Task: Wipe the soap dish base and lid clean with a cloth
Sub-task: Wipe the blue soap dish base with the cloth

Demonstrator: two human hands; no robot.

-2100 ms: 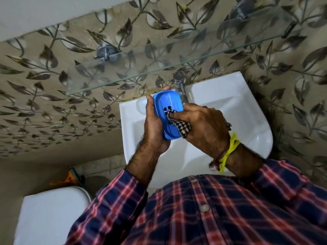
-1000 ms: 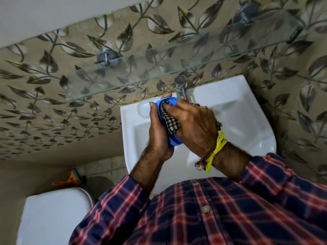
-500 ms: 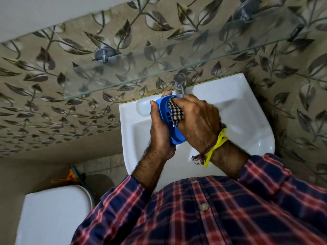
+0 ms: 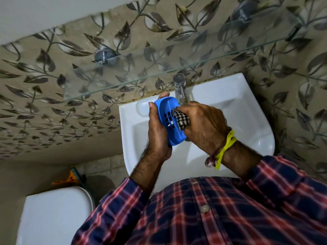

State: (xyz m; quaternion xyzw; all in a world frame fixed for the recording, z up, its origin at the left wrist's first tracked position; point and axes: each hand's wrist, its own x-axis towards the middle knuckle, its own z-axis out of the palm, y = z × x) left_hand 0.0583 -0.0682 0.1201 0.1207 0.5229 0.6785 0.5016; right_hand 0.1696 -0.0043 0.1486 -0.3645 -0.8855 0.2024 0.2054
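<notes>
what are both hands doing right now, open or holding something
Left hand: closed around the blue soap dish base, holding it over the sink.
Right hand: closed on the checked cloth, pressing it into the dish.

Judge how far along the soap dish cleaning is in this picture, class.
Done: nothing can be called finished from this view. In hand: the left hand holds the blue soap dish over the sink, and the right hand presses a checked cloth into its slotted inside. Left: a second piece of the dish is not in view, so it probably still needs wiping.
</notes>
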